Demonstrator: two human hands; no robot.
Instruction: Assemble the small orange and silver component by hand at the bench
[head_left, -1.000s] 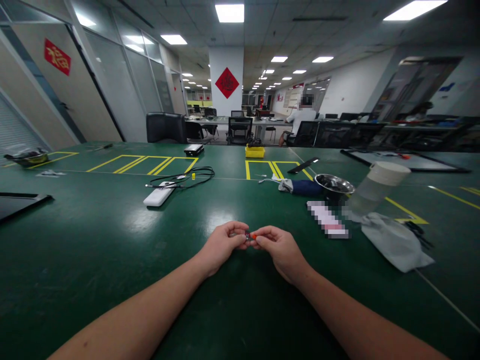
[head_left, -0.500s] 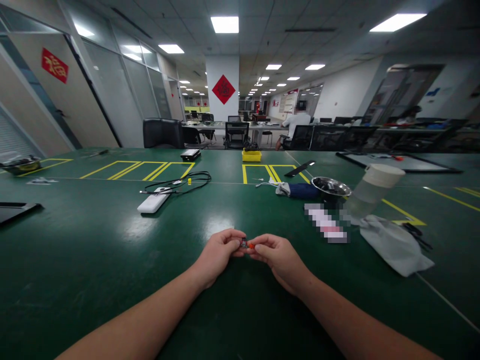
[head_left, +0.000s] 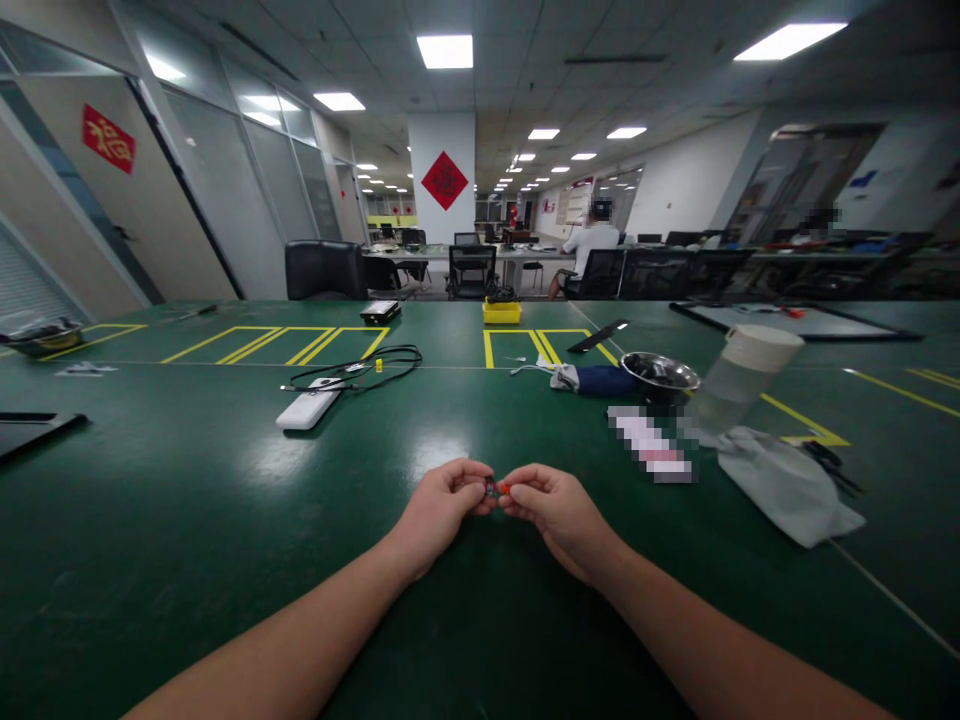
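Edged slightly apart, left fingers (head_left: 471,468) pinch one dark piece (head_left: 490,487), right fingers (head_left: 536,473) one orange piece (head_left: 505,489).

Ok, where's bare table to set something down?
Green table between left hand and white device looks bare, as does the stretch from that device to the blurred pink item. Crowded: the right, where metal bowl, white-lidded container and grey bag cluster.
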